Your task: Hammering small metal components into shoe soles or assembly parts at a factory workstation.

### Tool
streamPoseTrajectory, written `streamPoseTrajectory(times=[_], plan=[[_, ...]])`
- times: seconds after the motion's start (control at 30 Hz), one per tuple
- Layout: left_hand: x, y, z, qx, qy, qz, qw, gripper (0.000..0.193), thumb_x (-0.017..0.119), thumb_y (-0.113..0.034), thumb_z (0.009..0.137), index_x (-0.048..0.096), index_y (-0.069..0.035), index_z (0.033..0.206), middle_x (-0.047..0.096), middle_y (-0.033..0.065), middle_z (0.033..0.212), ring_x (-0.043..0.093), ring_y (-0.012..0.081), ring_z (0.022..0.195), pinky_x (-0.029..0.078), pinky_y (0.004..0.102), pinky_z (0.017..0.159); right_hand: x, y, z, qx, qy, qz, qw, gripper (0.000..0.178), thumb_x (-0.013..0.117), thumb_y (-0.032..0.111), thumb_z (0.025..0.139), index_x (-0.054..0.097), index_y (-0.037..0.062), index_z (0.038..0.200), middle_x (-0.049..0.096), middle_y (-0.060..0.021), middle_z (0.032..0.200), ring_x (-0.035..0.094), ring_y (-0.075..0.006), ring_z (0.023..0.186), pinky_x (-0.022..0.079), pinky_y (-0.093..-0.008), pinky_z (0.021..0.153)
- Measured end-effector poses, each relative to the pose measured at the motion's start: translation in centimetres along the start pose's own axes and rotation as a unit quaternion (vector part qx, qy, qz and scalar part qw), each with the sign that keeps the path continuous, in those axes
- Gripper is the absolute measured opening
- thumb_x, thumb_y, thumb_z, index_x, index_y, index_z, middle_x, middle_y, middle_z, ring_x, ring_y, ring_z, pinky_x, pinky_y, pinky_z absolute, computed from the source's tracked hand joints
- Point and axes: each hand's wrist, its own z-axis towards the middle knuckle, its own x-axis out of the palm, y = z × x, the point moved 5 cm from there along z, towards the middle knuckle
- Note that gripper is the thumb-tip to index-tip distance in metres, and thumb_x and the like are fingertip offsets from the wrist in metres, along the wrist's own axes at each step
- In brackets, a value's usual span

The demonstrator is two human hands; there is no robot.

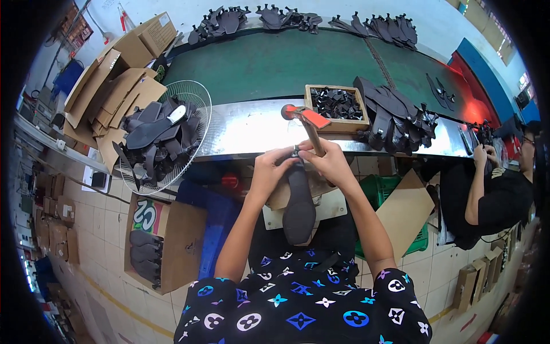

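Spanning the far side: one green belt [269, 66], groups of dark soles [392, 31] with black clips at their ends along its far edge; judged already fitted. Wire basket [201, 135], left, heaped with loose dark parts [150, 135]; probably stock not yet worked. Carton [186, 246], on the floor at left, dark pieces packed inside. Wooden tray [338, 123], on the counter [235, 123], well filled with loose clips [338, 103]; supply plainly remains. Pile [395, 112], just right of the tray, clips showing on many pieces; judged done. Sole [299, 200], one, between the forearms, wide end toward the person, narrow end away; judged part-way through. Left hand [270, 171]: thumb and fingers pinching the narrow end. Right hand [331, 163]: fingertips at that same end, hammer [313, 137] gripped, head raised. Small shiny piece [295, 149], at the fingertips; perhaps a clip, its seating hidden by fingers.
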Motion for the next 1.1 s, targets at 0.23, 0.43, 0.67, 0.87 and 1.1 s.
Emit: streamPoseTrajectory(times=[0.23, 0.43, 0.67, 0.87, 1.1], plan=[[0.0, -0.9, -0.3, 0.028, -0.009, -0.008, 1.000, 0.031, 0.077, -0.007, 0.077, 0.071, 0.000, 0.107, 0.072, 0.0176, 0.097, 0.071, 0.0285, 0.088, 0.054, 0.0355, 0.081, 0.7, 0.1, 0.3, -0.178, -0.004, -0.077, 0.981, 0.022, 0.070, 0.006, 0.088, 0.067, -0.0012, 0.108, 0.067, -0.0074, 0.080, 0.060, -0.0167, 0.063, 0.048, -0.0314, 0.061], [-0.7, -1.0, -0.1, -0.059, 0.045, 0.003, 0.997, 0.028, 0.080, -0.009, 0.077, 0.068, 0.003, 0.100, 0.068, 0.0217, 0.086, 0.070, 0.0280, 0.079, 0.053, 0.0362, 0.072, 1.0, 2.5, -1.1, -0.236, 0.011, -0.219, 0.947, 0.016, 0.067, 0.001, 0.088, 0.065, -0.0001, 0.104, 0.066, -0.0139, 0.092, 0.062, -0.0326, 0.074, 0.050, -0.0349, 0.070], [0.1, 1.4, 0.2, -0.045, 0.058, -0.065, 0.995, 0.031, 0.080, -0.012, 0.078, 0.074, -0.001, 0.106, 0.075, 0.0120, 0.101, 0.070, 0.0158, 0.089, 0.053, 0.0294, 0.081, 0.2, 4.5, -6.0, -0.124, -0.059, -0.026, 0.990, 0.031, 0.057, 0.010, 0.099, 0.057, -0.0016, 0.128, 0.059, -0.0032, 0.082, 0.048, -0.0047, 0.063, 0.041, -0.0216, 0.055], [0.3, 1.2, 0.4, -0.041, 0.075, -0.105, 0.991, 0.030, 0.080, -0.012, 0.078, 0.075, -0.001, 0.106, 0.075, 0.0100, 0.100, 0.068, 0.0134, 0.087, 0.053, 0.0276, 0.080, 0.0, 6.1, -11.0, -0.120, -0.082, -0.173, 0.974, 0.037, 0.058, 0.009, 0.099, 0.052, -0.0058, 0.133, 0.065, -0.0236, 0.107, 0.066, -0.0348, 0.094, 0.051, -0.0371, 0.083], [-0.1, 2.2, -0.7, -0.021, 0.091, 0.048, 0.994, 0.079, 0.082, -0.029, 0.077, 0.048, 0.001, 0.142, 0.071, 0.0094, 0.117, 0.064, 0.0250, 0.112, 0.043, 0.0391, 0.103, -0.8, 10.9, -12.9, -0.226, -0.138, -0.178, 0.948, 0.036, 0.056, 0.011, 0.100, 0.054, -0.0094, 0.130, 0.065, -0.0113, 0.089, 0.059, -0.0125, 0.067, 0.049, -0.0265, 0.060]])
